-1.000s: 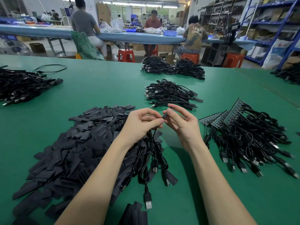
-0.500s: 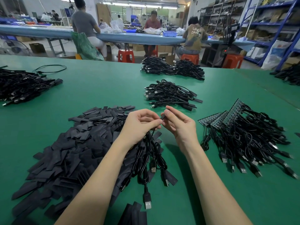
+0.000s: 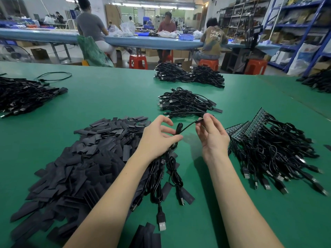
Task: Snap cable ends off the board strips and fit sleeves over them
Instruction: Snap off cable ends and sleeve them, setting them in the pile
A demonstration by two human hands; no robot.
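one head-worn camera is looking forward and down from the person's own position, facing across the green table (image 3: 111,97) toward the far end of the workshop. it is sitting close above the forearms, which are entering from the bottom edge, with the left hand (image 3: 157,138) and right hand (image 3: 212,138) lying near mid-frame. the wide lens is bending the table's edges and taking in the blue shelving (image 3: 311,27) at far right. there is only this single view.

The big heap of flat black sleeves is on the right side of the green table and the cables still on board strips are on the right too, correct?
Not quite. The head view shows the sleeve heap on the left side of the green table; the cables on board strips are indeed on the right.
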